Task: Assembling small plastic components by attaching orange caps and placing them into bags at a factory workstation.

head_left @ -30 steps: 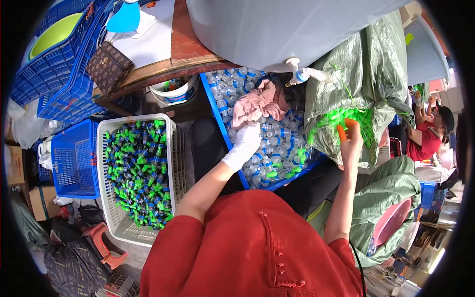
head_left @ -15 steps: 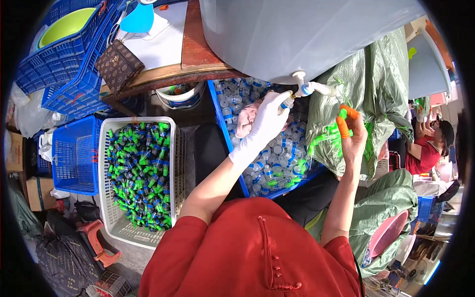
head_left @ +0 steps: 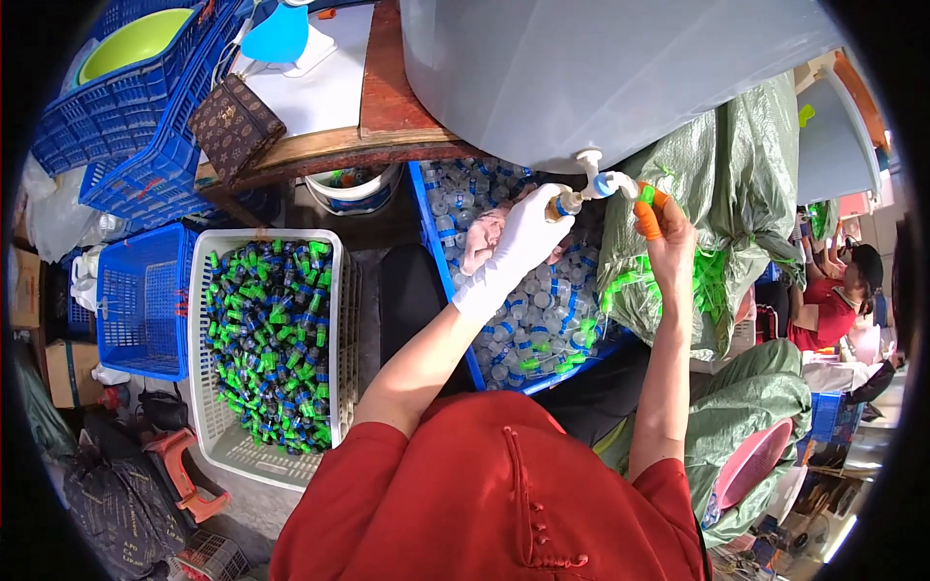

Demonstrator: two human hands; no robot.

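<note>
In a white glove, my left hand (head_left: 535, 228) closes round a small clear bottle (head_left: 567, 203), tilted close to the white tap (head_left: 592, 167). The tap has a blue band and comes out low on a large grey tub (head_left: 542, 77). My right hand (head_left: 671, 232), with orange finger covers, pinches a small bright green cap (head_left: 645, 197) at the end of the tap's spout. Below both hands, a blue crate (head_left: 433, 218) holds many small clear bottles with blue bands. A pink cloth (head_left: 481, 240) lies by my left wrist.
A pale crate (head_left: 347, 290) full of green-capped bottles stands to my left, beside a blue crate (head_left: 145, 368). On the right, a green sack (head_left: 639, 155) spills green pieces (head_left: 712, 276). A brown patterned purse (head_left: 235, 126) hangs over the wooden table edge (head_left: 320, 145). Another person (head_left: 823, 315) sits far right.
My right hand has moved left with the green cap, up to the spout. My left hand has shifted slightly, and more of the bottle now shows beside the tap.
</note>
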